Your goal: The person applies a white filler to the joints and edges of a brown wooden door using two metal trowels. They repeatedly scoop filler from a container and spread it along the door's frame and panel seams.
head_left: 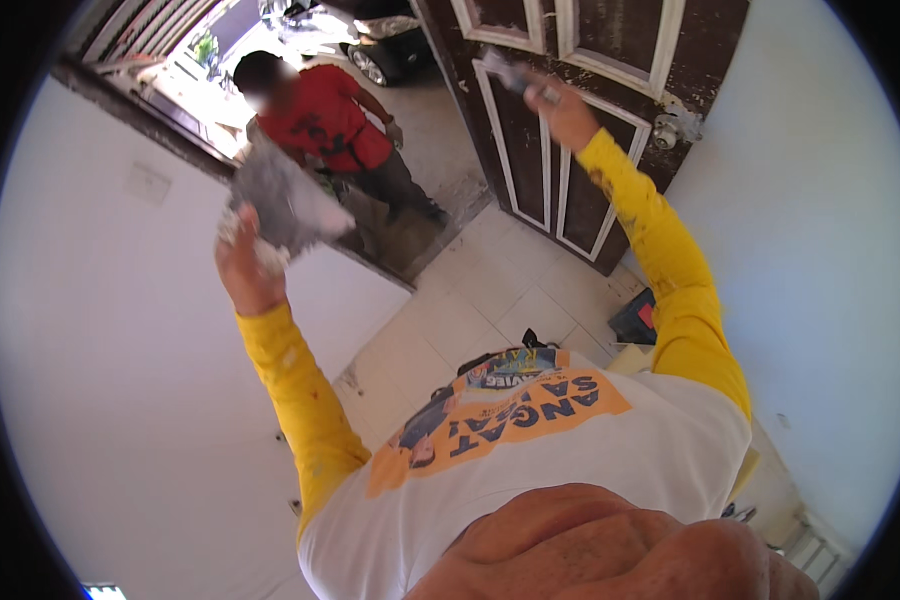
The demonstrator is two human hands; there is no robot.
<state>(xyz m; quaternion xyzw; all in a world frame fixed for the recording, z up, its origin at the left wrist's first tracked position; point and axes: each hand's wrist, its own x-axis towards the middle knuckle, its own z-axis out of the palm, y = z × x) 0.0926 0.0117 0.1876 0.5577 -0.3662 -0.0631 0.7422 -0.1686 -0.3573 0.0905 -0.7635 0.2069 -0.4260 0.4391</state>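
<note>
My left hand (pixel 246 268) is closed on a flat grey mortar board (pixel 288 200) raised at the left, its surface smeared with pale residue. Whitish material clings to my fingers there. Up at the right, my right hand (pixel 567 116) is wrapped round a putty knife (pixel 507 73), whose blade is somewhat blurred. That knife is in front of the dark brown panelled door (pixel 520 150) with white mouldings; whether its blade touches the door I cannot tell. Both of my yellow sleeves carry paint or putty stains.
The door stands swung inward, with a round knob (pixel 665 133). A person in a red shirt (pixel 325 120) is in the doorway, near the mortar board. Outside is a dark car (pixel 395 45). A dark box (pixel 633 318) sits on the tiled floor (pixel 490 265) by the right wall.
</note>
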